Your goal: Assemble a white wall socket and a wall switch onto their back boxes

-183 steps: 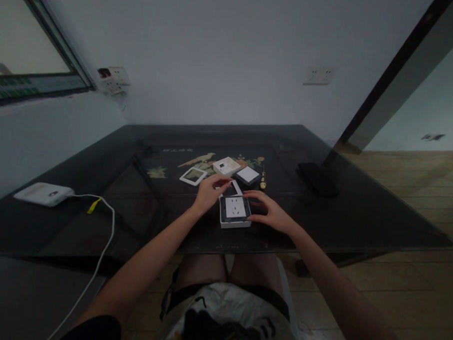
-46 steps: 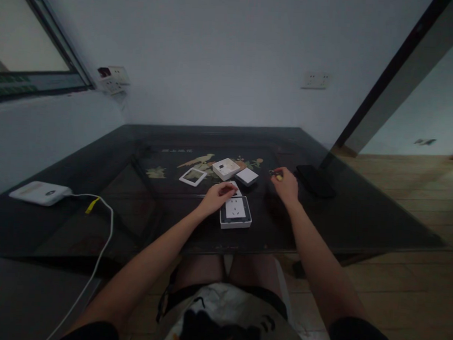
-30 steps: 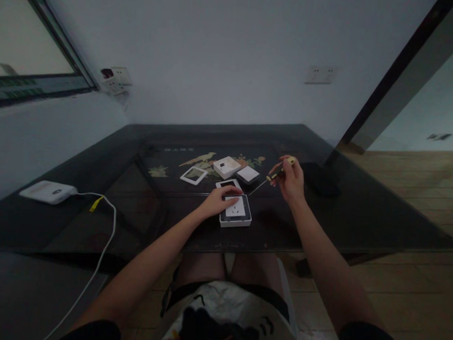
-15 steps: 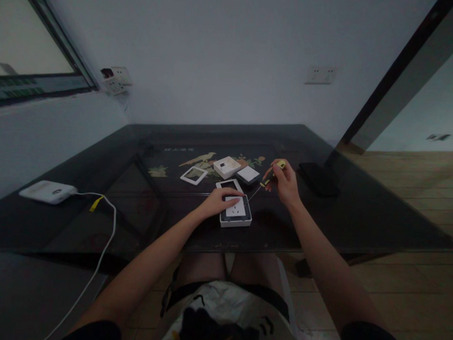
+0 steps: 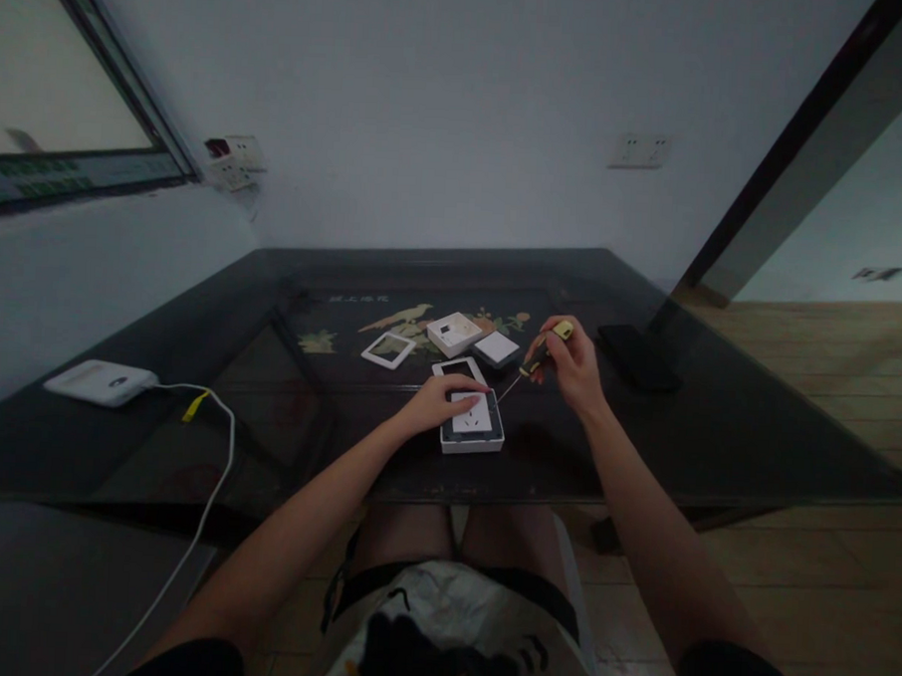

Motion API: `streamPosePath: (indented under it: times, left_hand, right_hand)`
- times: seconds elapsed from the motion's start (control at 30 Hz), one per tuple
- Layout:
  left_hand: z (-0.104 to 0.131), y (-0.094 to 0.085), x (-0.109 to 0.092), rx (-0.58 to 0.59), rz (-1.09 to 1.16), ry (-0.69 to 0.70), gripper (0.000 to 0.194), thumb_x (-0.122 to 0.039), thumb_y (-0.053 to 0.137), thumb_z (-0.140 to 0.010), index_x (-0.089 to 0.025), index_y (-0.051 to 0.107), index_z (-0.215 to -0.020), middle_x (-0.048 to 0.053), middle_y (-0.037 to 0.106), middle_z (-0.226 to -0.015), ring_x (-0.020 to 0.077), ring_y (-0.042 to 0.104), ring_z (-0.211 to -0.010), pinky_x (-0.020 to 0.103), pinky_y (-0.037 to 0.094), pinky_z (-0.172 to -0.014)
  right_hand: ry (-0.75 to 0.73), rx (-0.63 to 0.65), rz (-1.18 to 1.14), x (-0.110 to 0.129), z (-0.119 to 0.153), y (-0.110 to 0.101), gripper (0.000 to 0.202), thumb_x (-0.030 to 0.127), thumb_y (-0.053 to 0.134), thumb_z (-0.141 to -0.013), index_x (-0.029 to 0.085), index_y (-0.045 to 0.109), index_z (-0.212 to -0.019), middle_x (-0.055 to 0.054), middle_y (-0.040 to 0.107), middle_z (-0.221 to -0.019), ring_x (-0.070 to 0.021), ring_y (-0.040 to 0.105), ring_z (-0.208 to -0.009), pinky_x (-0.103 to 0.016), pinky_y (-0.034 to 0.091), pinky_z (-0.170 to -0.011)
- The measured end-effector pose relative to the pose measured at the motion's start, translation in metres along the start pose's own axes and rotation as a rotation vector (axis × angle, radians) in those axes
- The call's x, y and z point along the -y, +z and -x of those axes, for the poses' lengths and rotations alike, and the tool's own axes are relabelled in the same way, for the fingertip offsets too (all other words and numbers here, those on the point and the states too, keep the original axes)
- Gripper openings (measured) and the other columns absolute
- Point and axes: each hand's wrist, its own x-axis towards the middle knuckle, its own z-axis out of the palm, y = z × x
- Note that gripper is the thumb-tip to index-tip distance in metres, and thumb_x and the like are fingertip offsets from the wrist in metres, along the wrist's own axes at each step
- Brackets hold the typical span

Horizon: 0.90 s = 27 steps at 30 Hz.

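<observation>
A white box with a socket panel (image 5: 473, 420) lies near the table's front edge. My left hand (image 5: 439, 402) rests on its upper left part, fingers pressed on the panel. My right hand (image 5: 571, 363) is closed round the yellow and black handle of a screwdriver (image 5: 535, 358). The thin shaft slants down left, its tip at the right side of the box. Just behind the box lies a white frame (image 5: 456, 368), partly hidden by my left hand. Further back are another white frame (image 5: 389, 349), an open white box (image 5: 453, 332) and a white-topped dark piece (image 5: 496, 349).
On the dark table (image 5: 386, 465), a black phone-like object (image 5: 638, 357) lies at the right. A white device (image 5: 102, 383) with a white cable (image 5: 229, 438) and yellow tag (image 5: 195, 405) is at the left. The wall stands behind.
The view has shifted slightly. The screwdriver in my right hand has turned a little, and more of its shaft shows beside the box. My left hand stays on the panel.
</observation>
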Motion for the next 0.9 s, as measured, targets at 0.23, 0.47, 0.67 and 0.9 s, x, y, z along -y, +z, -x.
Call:
streamPosePath:
  times: [0.23,0.47,0.67,0.9]
  left_hand:
    - [0.001,0.0,0.001,-0.004,-0.016,0.002,0.028,-0.029,0.058,-0.083,-0.016,0.07,-0.106,0.009,0.071,-0.107,0.0207,0.064,-0.099,0.03,0.046,-0.09]
    - [0.0,0.001,0.001,-0.03,0.016,-0.005,0.027,-0.026,0.06,-0.081,-0.016,0.07,-0.104,0.008,0.072,-0.103,0.0212,0.064,-0.098,0.031,0.047,-0.089]
    - [0.001,0.001,-0.002,-0.023,0.025,-0.013,0.027,-0.026,0.06,-0.081,-0.015,0.07,-0.103,0.009,0.072,-0.104,0.0212,0.065,-0.098,0.031,0.047,-0.09]
    - [0.001,0.001,-0.004,-0.026,0.013,-0.023,0.027,-0.027,0.06,-0.081,-0.016,0.071,-0.103,0.008,0.072,-0.104,0.0209,0.064,-0.098,0.031,0.047,-0.089]
  right_hand:
    - [-0.044,0.245,0.177,0.027,-0.004,0.01,0.023,0.043,0.054,-0.084,0.025,0.045,-0.096,0.003,0.06,-0.071,-0.0116,0.055,-0.048,-0.025,0.044,-0.043]
    - [-0.127,0.44,0.527,0.054,-0.003,0.022,0.025,0.03,0.052,-0.084,0.023,0.048,-0.107,0.002,0.058,-0.077,-0.0117,0.055,-0.055,-0.024,0.042,-0.053]
    - [-0.204,0.434,0.715,0.06,-0.006,0.024,0.025,0.032,0.055,-0.086,0.023,0.05,-0.108,0.002,0.059,-0.076,-0.0123,0.055,-0.059,-0.023,0.041,-0.057]
    - [-0.214,0.543,0.796,0.091,-0.012,0.016,0.034,0.026,0.052,-0.085,0.022,0.054,-0.118,-0.008,0.064,-0.112,-0.0215,0.061,-0.093,-0.033,0.048,-0.076]
